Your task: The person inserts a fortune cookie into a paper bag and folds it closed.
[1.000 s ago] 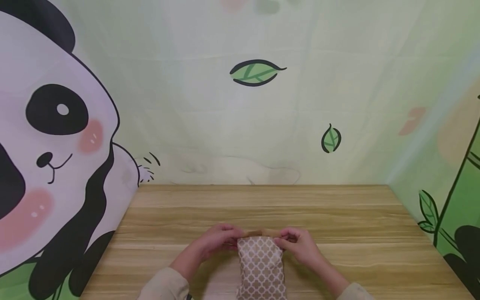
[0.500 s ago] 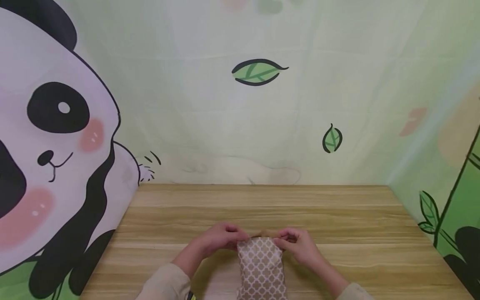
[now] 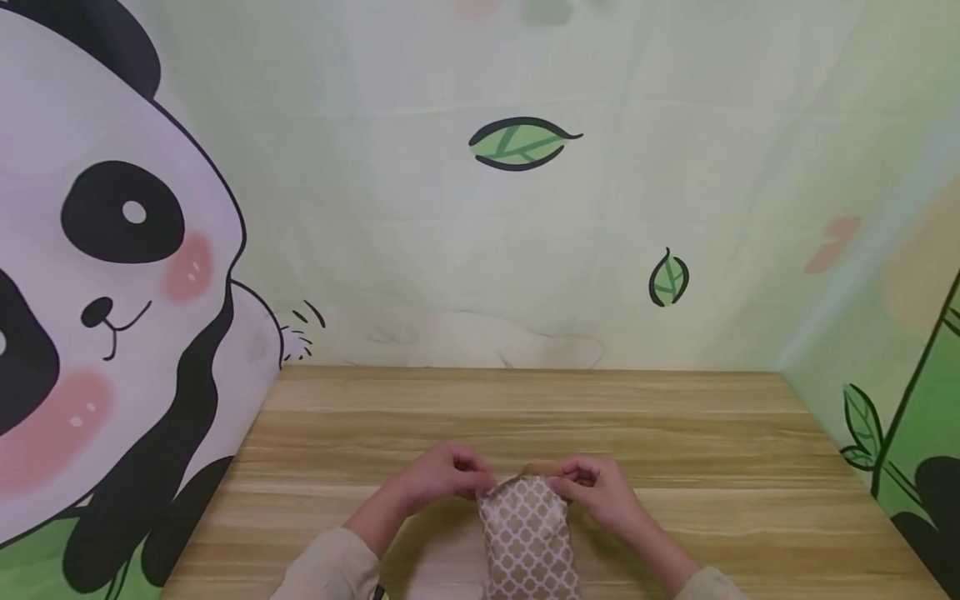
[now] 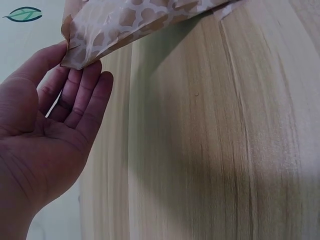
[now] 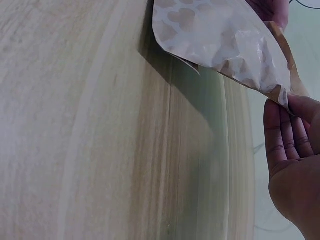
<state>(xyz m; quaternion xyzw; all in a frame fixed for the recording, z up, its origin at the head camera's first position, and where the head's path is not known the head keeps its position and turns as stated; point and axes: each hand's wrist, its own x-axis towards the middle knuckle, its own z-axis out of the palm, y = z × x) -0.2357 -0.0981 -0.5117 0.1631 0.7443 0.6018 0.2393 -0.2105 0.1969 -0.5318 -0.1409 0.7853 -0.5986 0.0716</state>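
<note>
A brown paper bag (image 3: 527, 533) with a white lattice pattern is at the near middle of the table, its lower part cut off by the head view's bottom edge. My left hand (image 3: 438, 481) pinches the left corner of its top edge between thumb and fingers. On the other side, my right hand (image 3: 600, 490) pinches the right corner. In the left wrist view the bag's corner (image 4: 82, 50) sits between the thumb and fingertips. The right wrist view has the bag (image 5: 225, 42) slanting down to the right fingers, its plain brown inner edge showing. Its contents are hidden.
The wooden table (image 3: 675, 425) reaches back to a wall cloth (image 3: 360, 200) printed with leaves and a large panda (image 3: 142, 333). Beige sleeves (image 3: 330, 571) cover both forearms. A small dark and yellow item (image 3: 381, 593) shows by the left sleeve.
The left hand's thumb and fingers have shifted slightly inward along the bag's top edge, and the left side of that edge now slants down. The right hand has hardly moved.
</note>
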